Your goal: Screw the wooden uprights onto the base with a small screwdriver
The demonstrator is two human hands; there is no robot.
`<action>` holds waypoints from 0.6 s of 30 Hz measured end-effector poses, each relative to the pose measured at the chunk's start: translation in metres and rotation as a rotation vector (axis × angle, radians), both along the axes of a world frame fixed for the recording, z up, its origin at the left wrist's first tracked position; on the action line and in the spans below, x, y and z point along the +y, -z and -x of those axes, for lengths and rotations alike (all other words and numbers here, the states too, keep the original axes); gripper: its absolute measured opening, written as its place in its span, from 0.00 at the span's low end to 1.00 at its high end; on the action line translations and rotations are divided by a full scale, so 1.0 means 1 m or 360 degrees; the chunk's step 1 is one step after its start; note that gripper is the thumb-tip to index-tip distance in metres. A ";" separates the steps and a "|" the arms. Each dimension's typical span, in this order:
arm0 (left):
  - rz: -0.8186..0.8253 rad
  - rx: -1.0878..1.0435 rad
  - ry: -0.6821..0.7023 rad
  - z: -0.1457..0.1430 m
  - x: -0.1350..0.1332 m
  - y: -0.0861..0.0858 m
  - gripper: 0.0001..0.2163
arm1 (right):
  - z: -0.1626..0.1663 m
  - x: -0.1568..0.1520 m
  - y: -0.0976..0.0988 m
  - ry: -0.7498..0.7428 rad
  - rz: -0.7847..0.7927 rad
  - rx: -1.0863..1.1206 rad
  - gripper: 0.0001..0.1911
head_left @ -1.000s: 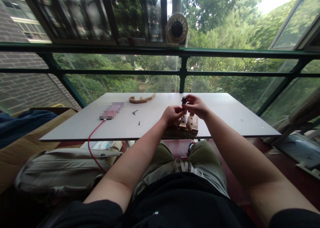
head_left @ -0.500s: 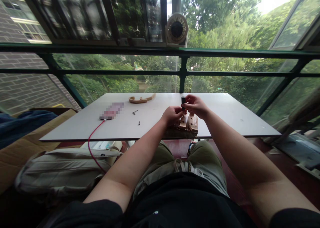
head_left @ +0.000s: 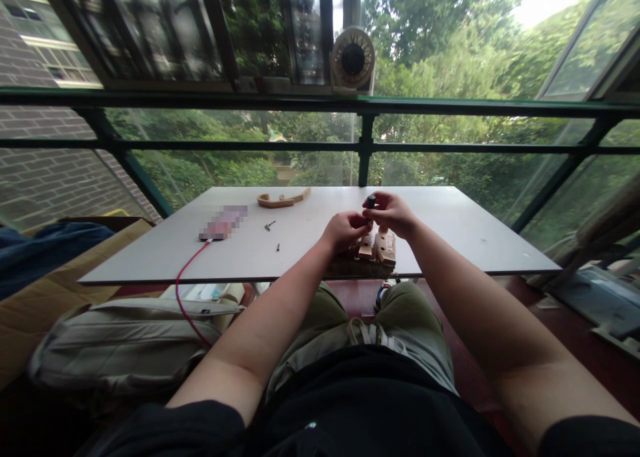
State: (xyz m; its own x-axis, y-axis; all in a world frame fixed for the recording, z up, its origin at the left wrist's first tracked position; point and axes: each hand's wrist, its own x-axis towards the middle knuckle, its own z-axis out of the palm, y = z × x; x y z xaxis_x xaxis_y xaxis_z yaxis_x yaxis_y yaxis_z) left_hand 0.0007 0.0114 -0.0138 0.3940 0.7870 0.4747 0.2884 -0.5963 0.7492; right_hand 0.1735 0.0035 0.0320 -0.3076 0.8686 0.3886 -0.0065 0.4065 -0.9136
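My right hand (head_left: 395,213) is closed around the black handle of a screwdriver (head_left: 371,201), which stands nearly upright. Just below the handle, my left hand (head_left: 344,230) has its fingertips pinched together; whatever is between them is hidden. Both hands are over a wooden piece (head_left: 386,245) with dark round holes, lying at the table's front edge. The screwdriver's tip is out of sight behind my fingers. To the left lie a few loose screws (head_left: 270,226) and one single screw (head_left: 278,247).
Curved wooden parts (head_left: 276,203) lie at the back of the white table (head_left: 450,230). A blurred-out phone (head_left: 224,223) with a red cable (head_left: 181,277) is at the left. Below are a grey backpack (head_left: 125,343) and a cardboard box (head_left: 125,243). A round fan (head_left: 353,58) stands by the window.
The screwdriver's handle has shifted slightly to the right and leans a little differently, with my right hand's fingers moved around it. My left hand stays almost in place.
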 end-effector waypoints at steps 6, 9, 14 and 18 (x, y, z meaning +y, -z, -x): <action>-0.0063 0.0058 0.0063 0.001 0.001 -0.002 0.16 | -0.002 0.001 0.000 -0.0142 0.0030 0.0108 0.16; -0.0020 0.0067 0.0057 0.001 0.000 -0.001 0.17 | -0.001 0.001 0.000 -0.0125 0.0056 0.0103 0.15; -0.0001 0.0031 0.0056 -0.001 -0.001 0.000 0.16 | 0.000 0.002 0.001 -0.0104 0.0016 0.0094 0.16; 0.0034 -0.0035 0.0018 -0.002 -0.001 0.000 0.16 | -0.001 0.002 0.001 -0.0014 0.0015 0.0047 0.20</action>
